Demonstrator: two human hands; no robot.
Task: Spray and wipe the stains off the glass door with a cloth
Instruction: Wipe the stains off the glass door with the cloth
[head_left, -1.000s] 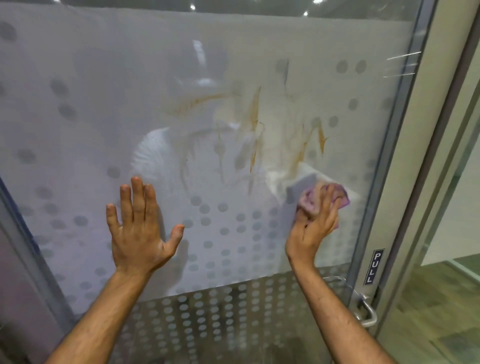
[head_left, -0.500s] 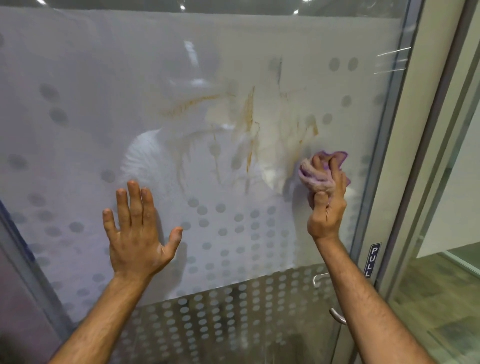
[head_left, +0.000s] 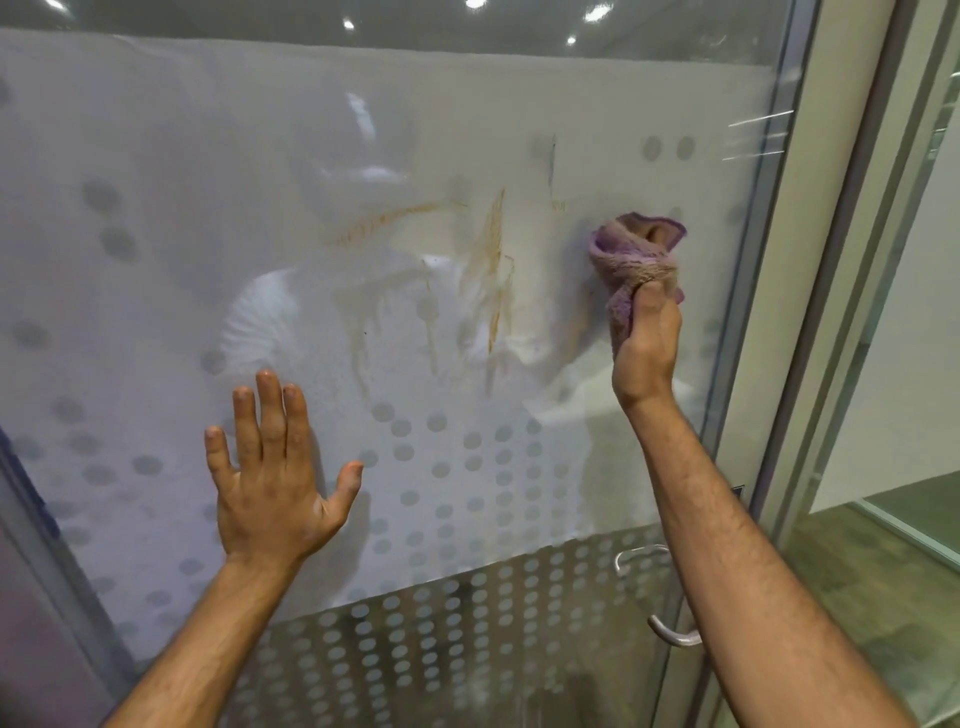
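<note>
A frosted glass door (head_left: 156, 260) with a dot pattern fills the view. Orange-brown stains (head_left: 491, 260) streak its middle, with fainter smears and drips to their left. My right hand (head_left: 647, 348) grips a bunched purple cloth (head_left: 631, 254) and presses it against the glass just right of the stains, near the door's right edge. My left hand (head_left: 272, 478) lies flat on the glass lower left, fingers spread, holding nothing. No spray bottle is in view.
A metal pull handle (head_left: 670, 631) sits at the door's lower right, partly behind my right forearm. The door frame (head_left: 810, 260) runs down the right side, with a wooden floor (head_left: 883, 597) beyond it. Ceiling lights reflect at the top.
My right hand has carried the cloth upward along the right side of the glass, and the orange streaks there are gone. My left hand stays flat in place.
</note>
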